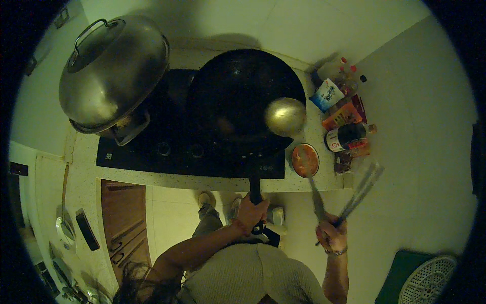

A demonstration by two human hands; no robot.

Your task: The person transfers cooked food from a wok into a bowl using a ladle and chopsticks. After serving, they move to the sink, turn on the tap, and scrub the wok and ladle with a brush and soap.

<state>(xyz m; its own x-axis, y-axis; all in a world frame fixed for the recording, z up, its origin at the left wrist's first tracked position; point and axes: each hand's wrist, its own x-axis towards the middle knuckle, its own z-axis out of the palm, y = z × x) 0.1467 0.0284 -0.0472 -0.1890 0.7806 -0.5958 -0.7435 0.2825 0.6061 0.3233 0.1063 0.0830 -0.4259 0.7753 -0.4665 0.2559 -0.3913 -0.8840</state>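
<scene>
My left hand (252, 212) is wrapped around the black handle (255, 188) of a dark wok (243, 87) over the cooktop. A faint brownish patch shows low in the wok; I cannot tell what it is. My right hand (332, 232) grips a metal ladle (285, 117) and a pair of chopsticks (360, 193) together. The ladle's rounded bowl hangs over the wok's right rim, and the chopsticks point up and right, blurred. Below the ladle bowl, a small bowl (305, 160) with reddish-orange contents stands on the counter, partly behind the ladle's handle.
A large pot with a domed metal lid (114, 72) occupies the left of the black cooktop (129, 157). Along the right wall are a dark sauce bottle (345, 137), a blue-and-white packet (327, 95) and an orange packet (341, 116). A perforated steamer plate (429, 283) sits lower right.
</scene>
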